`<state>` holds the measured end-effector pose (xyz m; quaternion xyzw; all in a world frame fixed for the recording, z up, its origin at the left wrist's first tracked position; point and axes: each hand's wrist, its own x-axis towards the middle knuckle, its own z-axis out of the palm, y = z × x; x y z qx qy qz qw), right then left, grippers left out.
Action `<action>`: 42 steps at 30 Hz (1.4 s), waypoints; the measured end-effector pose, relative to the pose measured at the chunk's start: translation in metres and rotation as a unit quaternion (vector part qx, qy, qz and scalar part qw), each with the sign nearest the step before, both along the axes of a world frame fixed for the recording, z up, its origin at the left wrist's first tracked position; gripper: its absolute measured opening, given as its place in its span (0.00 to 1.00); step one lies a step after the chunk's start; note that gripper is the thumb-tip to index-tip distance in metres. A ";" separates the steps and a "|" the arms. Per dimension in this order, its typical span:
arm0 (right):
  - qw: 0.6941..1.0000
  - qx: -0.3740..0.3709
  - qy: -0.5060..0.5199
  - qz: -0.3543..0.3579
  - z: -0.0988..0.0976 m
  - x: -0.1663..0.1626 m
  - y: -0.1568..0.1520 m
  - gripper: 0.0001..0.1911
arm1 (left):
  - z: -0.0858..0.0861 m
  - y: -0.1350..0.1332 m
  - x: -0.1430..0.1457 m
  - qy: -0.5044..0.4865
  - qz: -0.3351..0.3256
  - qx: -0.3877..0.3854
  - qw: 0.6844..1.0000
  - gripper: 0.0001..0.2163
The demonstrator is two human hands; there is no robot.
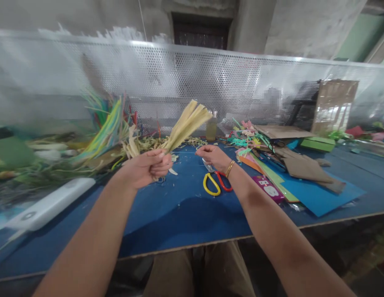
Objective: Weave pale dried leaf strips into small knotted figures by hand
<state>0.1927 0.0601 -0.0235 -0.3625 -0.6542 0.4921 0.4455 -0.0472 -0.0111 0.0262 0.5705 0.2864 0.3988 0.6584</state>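
My left hand [156, 165] is closed around the base of a bundle of pale yellow-green dried husk strips [187, 126], which fan out up and to the right. Level with it, my right hand [214, 157] has its thumb and fingers pinched together. A thin, faint thread [186, 153] runs across the gap between both hands. Below my right hand lie scissors [212, 185] with one yellow and one red handle loop, their blades partly hidden by the hand. Small pale husk scraps [172, 171] lie beside my left hand.
Colourful strips [108, 132] and a white power strip [52, 204] are at left. A bottle [211, 127] stands behind, before a perforated metal panel [192, 82]. Blue sheets [318, 202], cardboard pieces [308, 167] and a purple packet [268, 189] lie at right on the blue table [179, 222].
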 end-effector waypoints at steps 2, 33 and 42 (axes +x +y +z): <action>0.999 -0.012 -0.032 -0.001 -0.005 -0.011 -0.005 0.14 | -0.004 0.000 0.016 -0.066 0.013 -0.016 0.998 0.12; 0.904 0.321 -0.247 -0.133 0.011 -0.052 -0.045 0.12 | -0.043 0.018 0.046 0.023 0.293 0.093 0.951 0.09; 0.897 0.357 -0.247 -0.089 0.018 -0.044 -0.047 0.10 | -0.028 0.005 0.033 0.515 0.425 0.363 0.650 0.12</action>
